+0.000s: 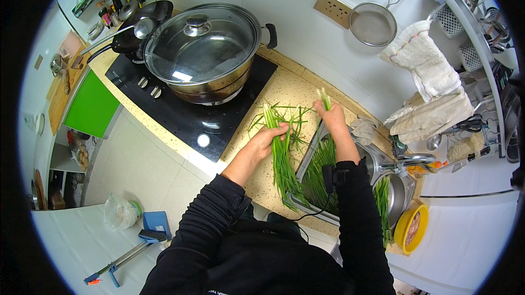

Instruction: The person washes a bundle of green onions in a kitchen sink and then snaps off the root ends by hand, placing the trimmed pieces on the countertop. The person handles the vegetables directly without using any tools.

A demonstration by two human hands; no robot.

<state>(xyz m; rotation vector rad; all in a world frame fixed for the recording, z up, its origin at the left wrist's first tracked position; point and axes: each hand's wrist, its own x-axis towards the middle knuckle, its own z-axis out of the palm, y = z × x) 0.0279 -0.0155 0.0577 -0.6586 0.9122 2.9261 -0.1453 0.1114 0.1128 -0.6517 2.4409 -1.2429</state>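
A bunch of long green chives [283, 163] is gripped near its pale ends by my left hand [268, 141], its leaves hanging over the counter towards the sink's near rim. My right hand [333, 116] is closed around a smaller bundle of pale stalks [324, 100], whose tips stick out above the fingers. Loose green leaves [297, 131] lie on the speckled counter [256, 180] behind the left hand. More chives [322, 172] fill the sink basin under my right forearm, and another bunch [382, 209] lies across the smaller basin at the right.
A large lidded pot [209, 65] stands on the black cooktop [184, 118], beside a dark wok [143, 28] with a ladle. A faucet [410, 159] and a yellow bowl [424, 229] holding what looks like raw meat are at the right. Cloths [430, 65] hang from a wall rack.
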